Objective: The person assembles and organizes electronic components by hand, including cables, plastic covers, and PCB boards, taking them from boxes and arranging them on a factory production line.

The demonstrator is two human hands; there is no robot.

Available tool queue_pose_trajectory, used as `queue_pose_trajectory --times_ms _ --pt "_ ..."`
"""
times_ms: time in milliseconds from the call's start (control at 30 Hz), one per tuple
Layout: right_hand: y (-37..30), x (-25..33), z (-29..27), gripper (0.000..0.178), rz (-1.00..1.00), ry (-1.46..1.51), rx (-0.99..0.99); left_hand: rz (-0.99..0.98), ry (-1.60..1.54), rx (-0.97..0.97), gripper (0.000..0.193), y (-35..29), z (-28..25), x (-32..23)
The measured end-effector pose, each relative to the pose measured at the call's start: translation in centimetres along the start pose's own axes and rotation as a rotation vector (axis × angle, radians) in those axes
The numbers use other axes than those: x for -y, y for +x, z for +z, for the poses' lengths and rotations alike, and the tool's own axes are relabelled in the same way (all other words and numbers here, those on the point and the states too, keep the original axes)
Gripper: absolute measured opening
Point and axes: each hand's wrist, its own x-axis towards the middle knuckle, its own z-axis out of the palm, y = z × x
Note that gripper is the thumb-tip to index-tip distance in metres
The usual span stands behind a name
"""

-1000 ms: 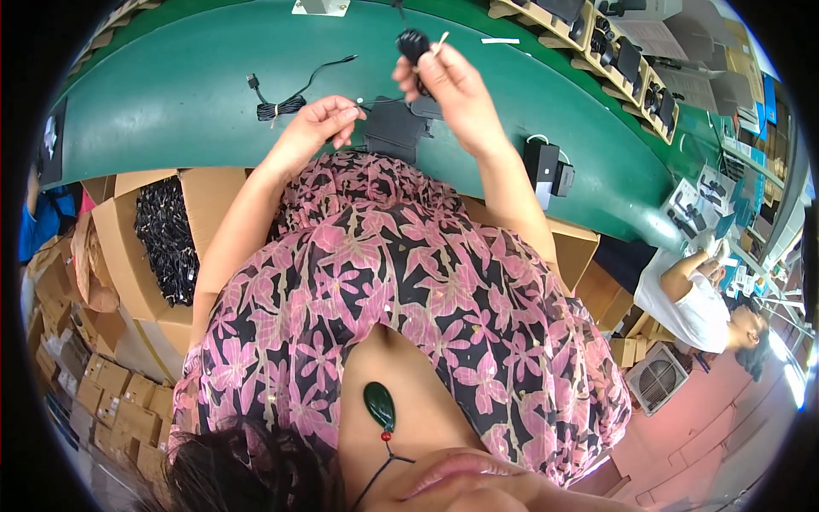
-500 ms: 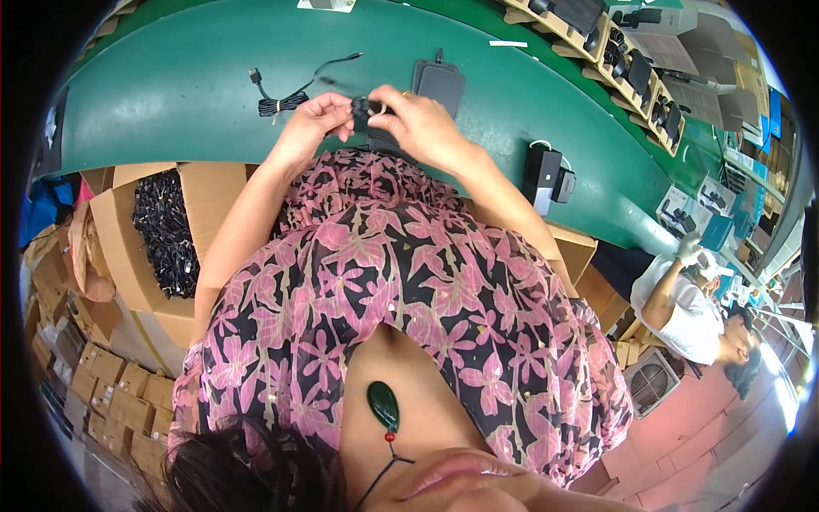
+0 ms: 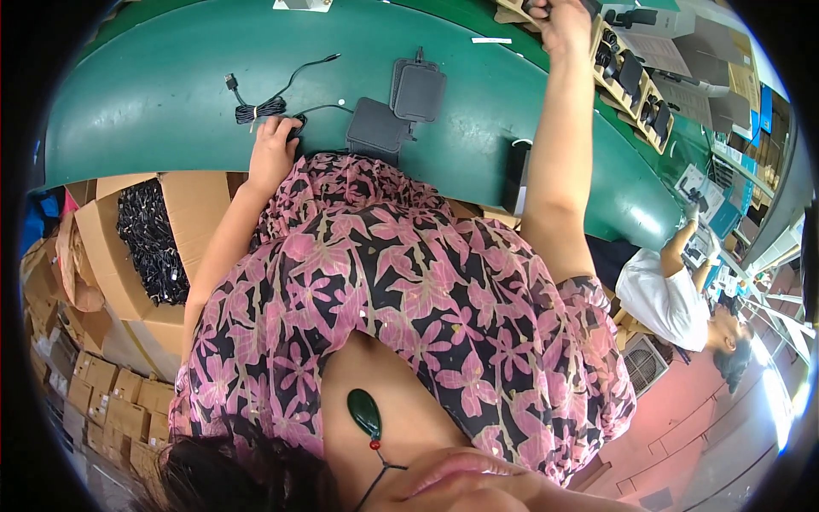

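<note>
My left hand (image 3: 272, 155) rests near the front edge of the green table, its fingers closed on a black cable (image 3: 327, 107). One strand of that cable runs right toward a flat dark square pad (image 3: 375, 125). Just beyond the hand lies a bundled black USB cable (image 3: 263, 112) with a tie round it. Two more dark pads (image 3: 421, 92) overlap, partly stacked, to the right. Stretched to the far right, my right hand (image 3: 563, 26) has its fingers curled at a wooden tray (image 3: 602, 75), against something dark; what they grip is cut off by the picture's upper edge.
Partly behind my right forearm stands a dark box (image 3: 515, 177) at the table edge. A carton of black cables (image 3: 153, 243) is below left, with stacked cardboard boxes (image 3: 128, 416) behind. A co-worker in white (image 3: 665, 294) works at the right, near open packages (image 3: 674, 51).
My hands have parted from the coiled black cable they held together. The right one has swung out to the far tray; the left has come down to the table, further left.
</note>
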Motion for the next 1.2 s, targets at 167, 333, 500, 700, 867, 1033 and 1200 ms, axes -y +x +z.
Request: queue_pose_trajectory --times_ms 167,333,500,700,867,1033,1200 --pt "6.8 -2.7 -5.3 0.017 -0.276 -0.255 -0.267 0.016 -0.025 -0.031 0.027 0.4 -0.3 -0.5" --pt "2.1 -2.6 -2.2 0.030 -0.831 -1.405 -0.361 -0.018 0.007 -0.037 0.025 -0.2 -0.4 -0.4" --pt "1.0 -3.1 -2.9 0.029 -0.855 -1.510 -0.123 -0.029 0.024 -0.012 0.021 0.5 -0.5 -0.8" --pt "2.6 0.2 -1.9 0.025 -0.465 -1.385 -0.073 -0.036 0.063 -0.007 0.020 0.1 -0.7 -0.6" --pt "3.2 3.1 -1.2 0.024 -0.322 -1.471 -0.169 -0.030 0.045 -0.028 0.020 -0.1 -1.1 -1.2" --pt "5.8 1.8 -2.3 0.037 -0.379 -1.449 -0.386 -0.031 0.042 -0.041 0.019 0.0 -1.2 -1.4" --pt "7.2 -2.7 -1.9 0.035 -0.623 -1.301 -0.521 -0.021 0.093 -0.058 0.015 0.0 -1.3 -1.5"
